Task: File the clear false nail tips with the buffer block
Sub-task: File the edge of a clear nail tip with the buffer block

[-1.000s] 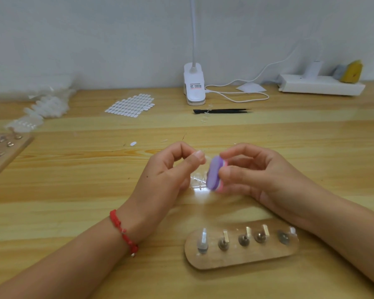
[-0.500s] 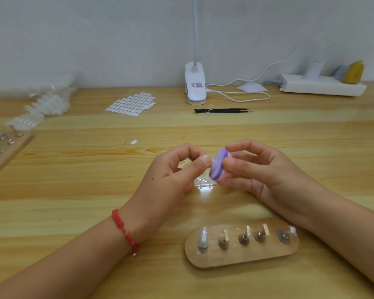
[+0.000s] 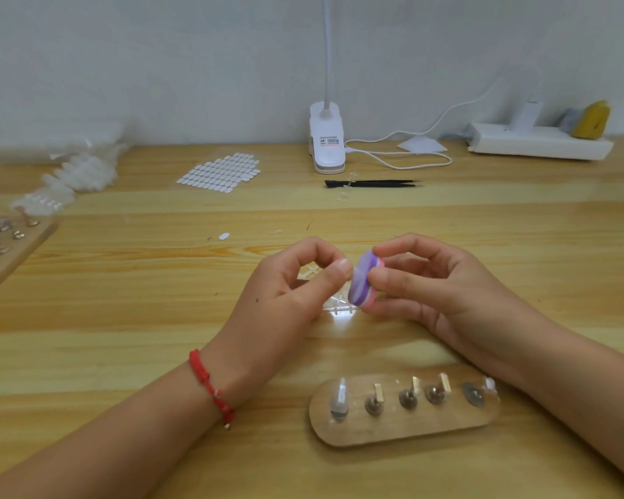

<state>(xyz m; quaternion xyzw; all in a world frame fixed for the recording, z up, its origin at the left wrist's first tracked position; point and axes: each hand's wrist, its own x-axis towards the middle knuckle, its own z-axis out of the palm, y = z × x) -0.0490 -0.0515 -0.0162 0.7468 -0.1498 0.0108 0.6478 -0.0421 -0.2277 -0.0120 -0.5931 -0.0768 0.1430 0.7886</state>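
Buffer block (image 3: pixel 364 282): oval, purple face with a pink edge, held off the table at the middle of the view, tilted on edge, purple face turned toward 9 o'clock
Right hand (image 3: pixel 444 293): at 3 o'clock of the block, thumb and forefinger clamped on its rim, other fingers curled beneath
Left hand (image 3: pixel 289 297): at 9 o'clock of the block, thumb and forefinger tips pinched together right against the purple face
Red cord bracelet (image 3: pixel 211 385): on the left wrist
Clear false nail tip (image 3: pixel 353 271): only a faint clear sliver in the left pinch, touching the block; too small to tell its shape
Clear strip of tips (image 3: pixel 335 307): flat on the table just under the hands, at 7 o'clock of the block, partly hidden by the left hand
Wooden stand (image 3: pixel 404 426): oblong, at 5 o'clock, beside the right forearm; five metal pegs in a row, the leftmost bearing a clear tip
Table (image 3: pixel 123 318): pale wood planks
Clip lamp (image 3: pixel 326 142): white, at 12 o'clock by the wall, cable running toward 2 o'clock
Tweezers (image 3: pixel 373 183): black, lying crosswise just in front of the lamp
Sheet of white tabs (image 3: pixel 220 172): at 11 o'clock, flat
Loose tab (image 3: pixel 224 236): between the sheet and the left hand
Power strip (image 3: pixel 539 142): white, at 2 o'clock by the wall
Clear bags (image 3: pixel 76 171): at 10 o'clock, heaped, blurred
Wooden board (image 3: pixel 11 246): at 9 o'clock at the view's edge, with small metal pegs
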